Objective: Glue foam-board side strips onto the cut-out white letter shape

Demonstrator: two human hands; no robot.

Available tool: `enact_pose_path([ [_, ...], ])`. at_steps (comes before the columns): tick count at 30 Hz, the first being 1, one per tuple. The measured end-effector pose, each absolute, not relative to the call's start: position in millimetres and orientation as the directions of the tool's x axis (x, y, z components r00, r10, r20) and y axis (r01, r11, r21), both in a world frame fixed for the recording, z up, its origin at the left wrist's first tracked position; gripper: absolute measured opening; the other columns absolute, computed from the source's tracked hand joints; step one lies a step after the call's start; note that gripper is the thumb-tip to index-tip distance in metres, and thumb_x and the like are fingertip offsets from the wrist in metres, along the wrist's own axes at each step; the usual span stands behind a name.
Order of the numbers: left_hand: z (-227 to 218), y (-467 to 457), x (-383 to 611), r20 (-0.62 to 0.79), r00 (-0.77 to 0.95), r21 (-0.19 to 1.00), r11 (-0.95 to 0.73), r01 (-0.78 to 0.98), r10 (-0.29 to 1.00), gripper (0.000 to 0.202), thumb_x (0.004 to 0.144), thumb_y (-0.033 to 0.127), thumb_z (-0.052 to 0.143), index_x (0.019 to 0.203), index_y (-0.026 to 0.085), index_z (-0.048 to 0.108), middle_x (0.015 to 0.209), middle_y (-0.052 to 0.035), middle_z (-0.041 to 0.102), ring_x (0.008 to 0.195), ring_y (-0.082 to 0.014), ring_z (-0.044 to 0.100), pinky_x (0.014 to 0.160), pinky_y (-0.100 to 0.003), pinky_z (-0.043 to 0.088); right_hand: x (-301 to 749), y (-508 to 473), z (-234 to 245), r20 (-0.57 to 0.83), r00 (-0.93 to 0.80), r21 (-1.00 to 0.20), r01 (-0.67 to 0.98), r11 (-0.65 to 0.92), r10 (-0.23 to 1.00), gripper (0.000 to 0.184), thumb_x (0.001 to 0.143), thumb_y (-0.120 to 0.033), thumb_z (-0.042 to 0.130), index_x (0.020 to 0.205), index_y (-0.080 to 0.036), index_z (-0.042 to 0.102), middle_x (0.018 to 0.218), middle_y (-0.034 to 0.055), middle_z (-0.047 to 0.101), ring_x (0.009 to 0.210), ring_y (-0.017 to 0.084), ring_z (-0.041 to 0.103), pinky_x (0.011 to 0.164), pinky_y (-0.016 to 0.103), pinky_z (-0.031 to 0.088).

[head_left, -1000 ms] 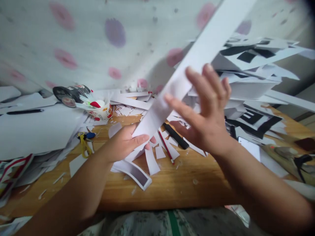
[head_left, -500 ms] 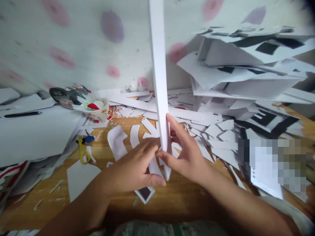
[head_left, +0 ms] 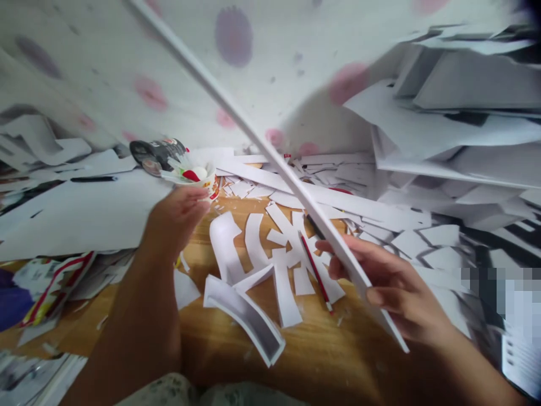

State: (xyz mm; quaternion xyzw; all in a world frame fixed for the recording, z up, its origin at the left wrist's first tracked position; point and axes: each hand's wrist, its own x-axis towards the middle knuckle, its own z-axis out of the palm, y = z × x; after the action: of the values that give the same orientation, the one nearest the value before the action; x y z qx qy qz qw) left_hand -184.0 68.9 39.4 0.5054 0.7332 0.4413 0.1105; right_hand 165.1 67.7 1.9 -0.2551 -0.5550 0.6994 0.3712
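My right hand (head_left: 389, 282) grips a long thin white strip (head_left: 253, 136) near its lower end, thumb on the near side and fingers behind. The strip leans up to the left past the top edge of the view. At the left, my left hand (head_left: 177, 213) reaches toward a printed paper cup (head_left: 213, 190), fingers stretched out and partly hidden; whether it touches the cup is unclear. Sticks and a red item poke out of the cup. Between the hands lie curved white letter-like pieces (head_left: 253, 239), a hollow white piece (head_left: 249, 316) and a red pencil (head_left: 316, 273).
A black container (head_left: 158, 155) lies behind the cup. Large white sheets (head_left: 105, 217) with a black pen (head_left: 93, 179) cover the left. White boards (head_left: 456, 129) pile high at the right, above scattered offcuts (head_left: 439, 242). A phone (head_left: 522, 361) is at the lower right.
My left hand has left the strip and moved left to the cup. The right hand has tilted the strip leftward and moved right. The view has shifted, showing the pencil and hollow piece.
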Motion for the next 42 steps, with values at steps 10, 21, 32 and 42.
enact_pose_path([
  [10,9,87,-186,0.113,-0.288,0.724,0.120,0.679,0.951,0.034,0.074,0.034,0.070,0.104,0.017,0.071,0.104,-0.0059,0.074,0.097,-0.0260,0.068,0.094,-0.044,0.052,172,67,12,0.199,-0.535,-0.961,-0.270,0.058,0.821,0.049,0.084,-0.041,0.055,0.130,-0.025,0.057,0.133,0.0097,0.062,0.100,0.030,0.070,0.086,0.048,0.060],
  [21,34,63,-130,0.442,-0.224,0.843,-0.317,0.435,0.868,0.028,0.081,0.029,0.075,0.105,0.015,0.067,0.096,0.0022,0.073,0.089,-0.0149,0.069,0.091,-0.036,0.055,143,62,-8,0.311,-0.619,-0.942,-0.301,0.148,0.721,0.060,0.086,-0.040,0.065,0.140,-0.034,0.040,0.142,0.0056,0.053,0.120,0.025,0.059,0.099,0.049,0.051],
  [32,28,52,-96,0.407,0.170,0.910,-0.414,0.007,0.898,0.055,0.076,0.034,0.078,0.125,0.025,0.053,0.105,-0.0007,0.066,0.094,-0.0189,0.067,0.082,-0.032,0.057,131,53,-23,0.346,-0.660,-0.924,-0.117,0.364,0.667,0.072,0.085,-0.042,0.068,0.148,-0.032,0.033,0.149,0.0069,0.042,0.130,0.027,0.048,0.107,0.047,0.044],
  [42,40,38,-83,0.257,0.359,0.926,-0.335,0.175,0.897,0.071,0.081,0.022,0.071,0.142,0.035,0.038,0.132,-0.0033,0.057,0.117,-0.0252,0.059,0.097,-0.040,0.054,130,55,-23,0.502,-0.577,-0.801,-0.029,0.598,0.644,0.075,0.087,-0.039,0.068,0.151,-0.031,0.029,0.150,0.0097,0.042,0.131,0.028,0.048,0.106,0.046,0.046],
])
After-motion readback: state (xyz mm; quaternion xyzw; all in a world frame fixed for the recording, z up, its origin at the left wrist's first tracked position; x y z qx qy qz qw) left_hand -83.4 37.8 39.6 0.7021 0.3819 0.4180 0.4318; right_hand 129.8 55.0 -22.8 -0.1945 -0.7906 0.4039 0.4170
